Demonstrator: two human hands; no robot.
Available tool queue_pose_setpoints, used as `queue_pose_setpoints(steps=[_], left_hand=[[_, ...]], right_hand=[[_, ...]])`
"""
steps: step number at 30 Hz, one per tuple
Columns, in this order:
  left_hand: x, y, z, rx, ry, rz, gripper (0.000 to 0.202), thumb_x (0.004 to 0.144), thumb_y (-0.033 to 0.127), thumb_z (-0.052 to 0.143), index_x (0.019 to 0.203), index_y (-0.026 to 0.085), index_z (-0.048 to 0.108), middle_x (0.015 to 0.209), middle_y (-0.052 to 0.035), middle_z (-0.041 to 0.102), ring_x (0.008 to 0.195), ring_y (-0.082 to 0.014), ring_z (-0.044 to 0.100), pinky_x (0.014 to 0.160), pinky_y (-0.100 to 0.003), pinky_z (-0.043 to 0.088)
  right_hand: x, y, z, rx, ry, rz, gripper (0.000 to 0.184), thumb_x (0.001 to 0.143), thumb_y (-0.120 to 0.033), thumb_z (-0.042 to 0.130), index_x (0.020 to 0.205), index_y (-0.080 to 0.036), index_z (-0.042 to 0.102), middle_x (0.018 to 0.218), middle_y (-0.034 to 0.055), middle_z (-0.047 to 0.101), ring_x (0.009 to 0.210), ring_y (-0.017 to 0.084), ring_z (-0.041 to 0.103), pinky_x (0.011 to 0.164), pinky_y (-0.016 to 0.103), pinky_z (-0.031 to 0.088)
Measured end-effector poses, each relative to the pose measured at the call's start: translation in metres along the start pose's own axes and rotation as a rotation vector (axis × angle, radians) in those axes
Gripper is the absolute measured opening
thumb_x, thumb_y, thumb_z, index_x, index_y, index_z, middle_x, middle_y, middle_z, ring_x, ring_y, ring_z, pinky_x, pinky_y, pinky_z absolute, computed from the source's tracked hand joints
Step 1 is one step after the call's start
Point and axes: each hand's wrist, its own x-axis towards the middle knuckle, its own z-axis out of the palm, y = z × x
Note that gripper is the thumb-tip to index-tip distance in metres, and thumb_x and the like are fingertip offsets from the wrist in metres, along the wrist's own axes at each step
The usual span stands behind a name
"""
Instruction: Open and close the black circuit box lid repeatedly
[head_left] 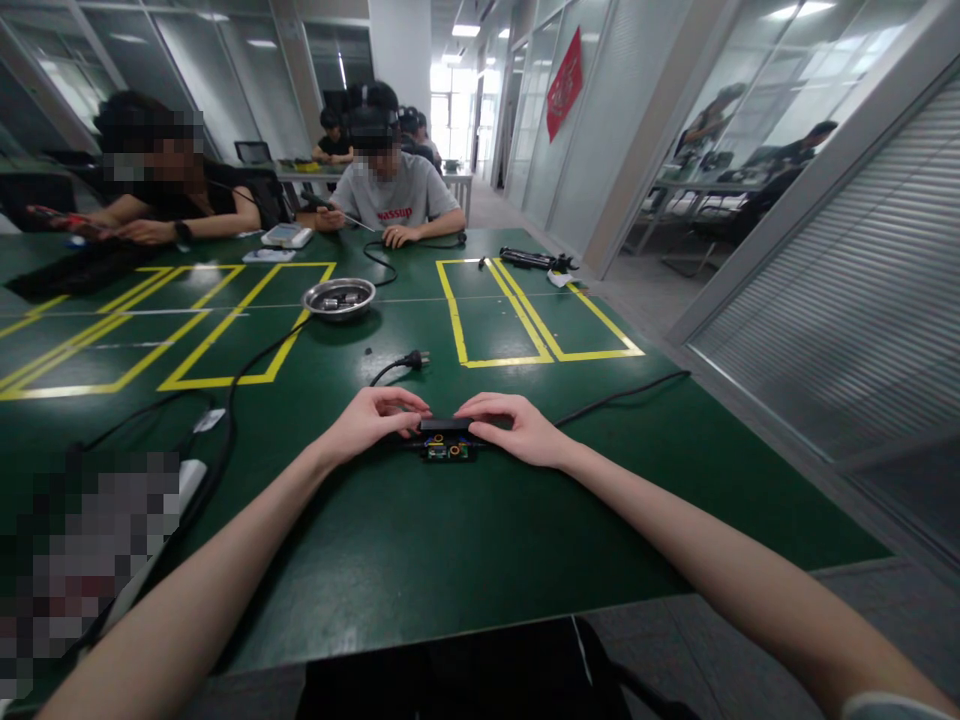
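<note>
Between my two hands is a small black plastic cover [445, 425], held by its ends just above the green table. My left hand [377, 420] pinches its left end with thumb and fingers. At the right end, the thumb and fingers of my right hand [517, 428] close on it in the same way. Directly below and nearer to me lies a small circuit board [448, 451] with copper-coloured coils and blue and yellow parts. Black cables run out from both sides of it. Whether the cover touches the board's casing, I cannot tell.
A black power plug [415, 361] lies beyond my left hand. Farther off stands a metal bowl [338, 300] with small metal parts. Yellow tape [506, 362] marks rectangles on the green table [465, 560]. A black tool [536, 260] lies far right. Two people sit across, handling tools.
</note>
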Motion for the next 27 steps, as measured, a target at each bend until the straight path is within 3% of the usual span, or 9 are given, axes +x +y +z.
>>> queue_pose_setpoints(steps=[4, 8, 11, 17, 22, 27], left_hand=[[0.000, 0.000, 0.000, 0.010, -0.034, 0.012, 0.036, 0.074, 0.041, 0.078, 0.096, 0.013, 0.075, 0.100, -0.0111, 0.079, 0.084, -0.0207, 0.072, 0.079, -0.034, 0.060], [0.000, 0.000, 0.001, 0.079, -0.077, 0.005, 0.036, 0.071, 0.040, 0.081, 0.095, 0.014, 0.075, 0.090, -0.0080, 0.079, 0.082, -0.0203, 0.073, 0.082, -0.034, 0.059], [-0.002, 0.003, 0.002, 0.185, -0.120, 0.033, 0.033, 0.073, 0.040, 0.080, 0.093, 0.014, 0.075, 0.081, -0.0051, 0.077, 0.074, -0.0177, 0.070, 0.076, -0.031, 0.058], [-0.003, 0.009, 0.006, 0.308, -0.137, 0.112, 0.030, 0.079, 0.042, 0.073, 0.092, 0.015, 0.074, 0.084, -0.0041, 0.074, 0.070, -0.0148, 0.063, 0.067, -0.026, 0.051], [-0.001, 0.007, 0.013, 0.365, -0.109, 0.152, 0.031, 0.082, 0.045, 0.070, 0.088, 0.015, 0.071, 0.074, -0.0012, 0.068, 0.066, -0.0141, 0.059, 0.062, -0.025, 0.046], [-0.003, 0.008, 0.016, 0.391, -0.098, 0.180, 0.032, 0.085, 0.047, 0.067, 0.087, 0.016, 0.069, 0.076, -0.0013, 0.069, 0.064, -0.0135, 0.056, 0.061, -0.025, 0.045]], right_hand=[[-0.001, -0.005, -0.003, -0.043, -0.049, -0.062, 0.020, 0.089, -0.026, 0.068, 0.106, -0.018, 0.077, 0.112, 0.0091, 0.072, 0.096, 0.019, 0.069, 0.087, 0.036, 0.057], [-0.001, -0.004, -0.004, -0.102, -0.079, -0.175, 0.018, 0.085, -0.023, 0.073, 0.103, -0.020, 0.076, 0.110, 0.0087, 0.072, 0.100, 0.021, 0.069, 0.093, 0.040, 0.056], [-0.001, -0.002, -0.005, -0.151, -0.116, -0.241, 0.022, 0.082, -0.019, 0.074, 0.104, -0.020, 0.075, 0.111, 0.0087, 0.071, 0.102, 0.021, 0.068, 0.096, 0.040, 0.055], [-0.001, -0.003, -0.005, -0.205, -0.148, -0.243, 0.019, 0.080, -0.017, 0.077, 0.099, -0.019, 0.074, 0.110, 0.0084, 0.070, 0.102, 0.021, 0.069, 0.093, 0.038, 0.056], [-0.001, -0.004, -0.004, -0.249, -0.154, -0.237, 0.011, 0.079, -0.014, 0.076, 0.089, -0.018, 0.073, 0.104, 0.0076, 0.070, 0.101, 0.021, 0.071, 0.088, 0.035, 0.057], [-0.001, -0.002, -0.001, -0.321, -0.152, -0.302, 0.008, 0.081, -0.015, 0.076, 0.087, -0.017, 0.070, 0.102, 0.0082, 0.069, 0.100, 0.020, 0.071, 0.086, 0.033, 0.058]])
